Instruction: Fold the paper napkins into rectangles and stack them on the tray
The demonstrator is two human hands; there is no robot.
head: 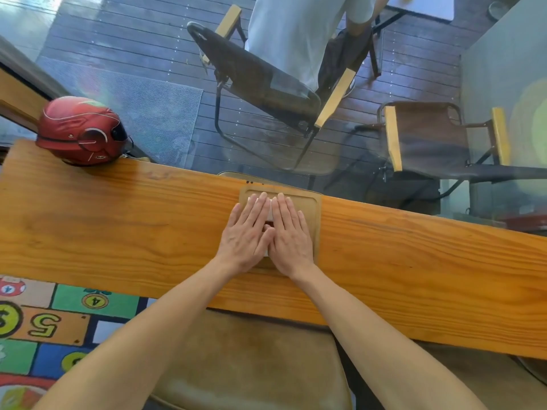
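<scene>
Both hands lie flat, fingers straight, pressing down side by side — the left hand [247, 232] and the right hand [291, 233] nearly cover the paper napkins [270, 209], of which only a white sliver shows between them. The napkins sit in the wooden tray [315, 208] at the far edge of the tabletop [118, 220]. Judged from here, lifting the palms unevenly could let the fold spring open or skew the stack — and a forward shove might slide the tray off that edge.
</scene>
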